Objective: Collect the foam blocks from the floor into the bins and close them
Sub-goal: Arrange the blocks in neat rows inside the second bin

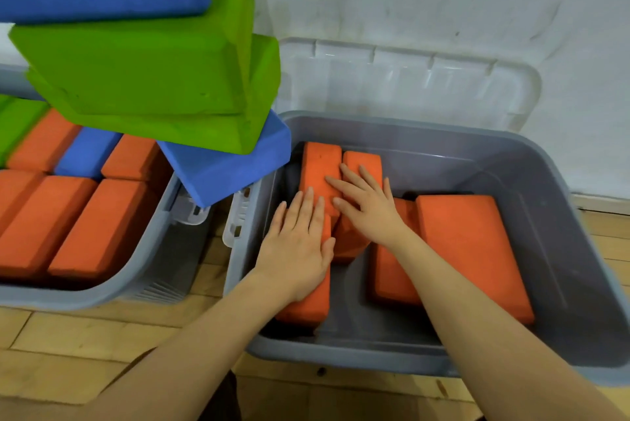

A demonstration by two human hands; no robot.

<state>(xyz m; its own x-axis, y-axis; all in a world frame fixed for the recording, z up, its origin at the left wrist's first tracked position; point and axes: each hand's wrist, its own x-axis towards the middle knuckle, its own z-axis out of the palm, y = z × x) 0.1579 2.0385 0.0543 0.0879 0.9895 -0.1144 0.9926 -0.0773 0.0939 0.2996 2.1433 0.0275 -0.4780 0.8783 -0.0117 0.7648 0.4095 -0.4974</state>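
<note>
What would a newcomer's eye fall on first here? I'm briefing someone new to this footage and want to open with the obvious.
First, the leaning pile of big green and blue foam blocks looming at upper left above the left grey plastic bin. Then both hands, left hand and right hand, pressing flat on orange foam blocks inside the open right grey plastic bin, its clear lid leaning on the white wall behind.

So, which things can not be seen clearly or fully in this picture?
- Left bin: cut off by the left edge of the head view; the stacked green and blue blocks cover its back.
- What supports that stack: hidden.
- Orange blocks under the left hand and right hand: partly covered by them.
- Right bin: near corner cut off by the right edge.
- Clear lid: lower part hidden behind the bin.
</note>
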